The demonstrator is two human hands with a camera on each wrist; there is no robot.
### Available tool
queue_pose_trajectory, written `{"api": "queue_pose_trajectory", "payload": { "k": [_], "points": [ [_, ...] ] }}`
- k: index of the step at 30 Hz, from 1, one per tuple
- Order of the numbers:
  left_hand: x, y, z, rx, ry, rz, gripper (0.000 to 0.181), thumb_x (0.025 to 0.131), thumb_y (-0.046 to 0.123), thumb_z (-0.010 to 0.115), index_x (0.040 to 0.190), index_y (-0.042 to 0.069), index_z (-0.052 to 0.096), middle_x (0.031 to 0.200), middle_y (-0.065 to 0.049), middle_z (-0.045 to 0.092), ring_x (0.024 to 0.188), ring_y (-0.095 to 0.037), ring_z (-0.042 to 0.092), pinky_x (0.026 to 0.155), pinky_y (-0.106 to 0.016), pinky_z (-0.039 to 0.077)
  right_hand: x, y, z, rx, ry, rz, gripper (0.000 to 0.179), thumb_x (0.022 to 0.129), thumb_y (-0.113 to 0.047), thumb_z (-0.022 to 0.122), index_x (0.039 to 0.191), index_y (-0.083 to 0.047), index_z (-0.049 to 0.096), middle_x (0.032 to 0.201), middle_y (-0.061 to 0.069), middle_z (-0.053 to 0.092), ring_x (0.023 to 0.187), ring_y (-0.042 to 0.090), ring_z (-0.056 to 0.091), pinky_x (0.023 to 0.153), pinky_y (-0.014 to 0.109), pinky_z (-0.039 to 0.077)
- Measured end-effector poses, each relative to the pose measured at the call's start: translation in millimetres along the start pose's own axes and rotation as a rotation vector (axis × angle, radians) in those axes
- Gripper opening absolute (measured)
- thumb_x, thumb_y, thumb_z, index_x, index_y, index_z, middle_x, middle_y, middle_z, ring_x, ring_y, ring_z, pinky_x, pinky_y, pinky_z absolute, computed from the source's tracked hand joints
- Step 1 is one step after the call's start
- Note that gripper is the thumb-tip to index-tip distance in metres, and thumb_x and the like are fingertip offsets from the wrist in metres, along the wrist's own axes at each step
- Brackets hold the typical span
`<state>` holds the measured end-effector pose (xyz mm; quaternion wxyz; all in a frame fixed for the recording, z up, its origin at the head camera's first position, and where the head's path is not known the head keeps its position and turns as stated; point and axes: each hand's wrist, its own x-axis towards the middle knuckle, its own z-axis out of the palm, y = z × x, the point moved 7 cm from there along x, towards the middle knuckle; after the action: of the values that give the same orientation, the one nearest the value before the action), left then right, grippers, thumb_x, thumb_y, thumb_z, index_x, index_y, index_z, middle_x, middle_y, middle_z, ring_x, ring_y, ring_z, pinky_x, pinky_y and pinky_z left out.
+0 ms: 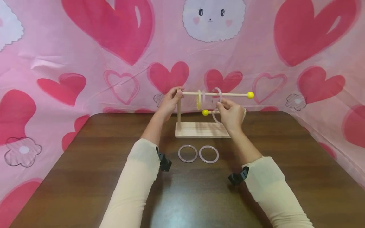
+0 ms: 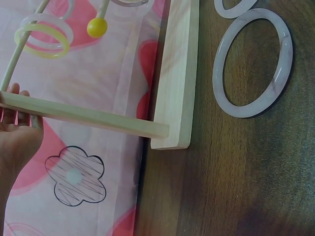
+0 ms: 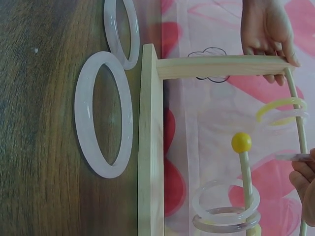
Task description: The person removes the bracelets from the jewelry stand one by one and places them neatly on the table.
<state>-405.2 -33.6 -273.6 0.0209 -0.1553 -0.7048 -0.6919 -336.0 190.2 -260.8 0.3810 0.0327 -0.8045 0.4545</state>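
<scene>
My left hand (image 1: 170, 103) grips the top of the left post of a wooden bangle stand (image 1: 199, 130), thumb in front and fingers behind. My right hand (image 1: 232, 117) pinches a pale bangle (image 1: 220, 92) that encircles the upper rod. Farther left along that rod hang a yellow bangle (image 1: 198, 101) and a whitish bangle (image 1: 203, 98), side by side. In the right wrist view, a clear bangle (image 3: 195, 199) and a greyish bangle (image 3: 231, 228) hang on the lower rod (image 3: 247, 172). The right hand partly hides the stand's right end in the head view.
Two pale lilac bangles, a left one (image 1: 179, 154) and a right one (image 1: 218, 154), lie flat on the brown table (image 1: 196, 196) before the stand. Yellow balls cap the upper rod (image 1: 250, 95) and lower rod (image 1: 205, 112). A pink heart-patterned cloth (image 1: 97, 63) hangs behind.
</scene>
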Motion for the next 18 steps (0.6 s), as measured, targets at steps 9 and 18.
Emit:
{"api": "queue_pose_trajectory", "payload": {
  "k": [9, 18],
  "points": [
    [0.2, 0.3, -1.4, -0.005, 0.003, 0.014, 0.036, 0.097, 0.022, 0.047, 0.128, 0.004, 0.047, 0.124, -0.015, 0.051, 0.112, -0.025, 0.049, 0.099, -0.035, 0.033, 0.4, -1.2, -5.6, -0.001, 0.033, -0.002, 0.017, 0.080, -0.008, 0.068, 0.094, 0.001, 0.072, 0.079, 0.013, 0.069, 0.063, 0.008, 0.065, 0.055, 0.011, 0.043],
    [1.6, -0.4, -1.4, -0.003, 0.005, 0.013, 0.037, 0.096, 0.023, 0.047, 0.129, 0.005, 0.047, 0.122, -0.015, 0.052, 0.111, -0.025, 0.050, 0.099, -0.035, 0.033, -1.5, -0.3, -10.6, 0.050, 0.056, -0.012, 0.016, 0.081, -0.005, 0.067, 0.093, 0.004, 0.071, 0.079, 0.017, 0.068, 0.048, -0.002, 0.056, 0.043, 0.009, 0.040]
  ]
}}
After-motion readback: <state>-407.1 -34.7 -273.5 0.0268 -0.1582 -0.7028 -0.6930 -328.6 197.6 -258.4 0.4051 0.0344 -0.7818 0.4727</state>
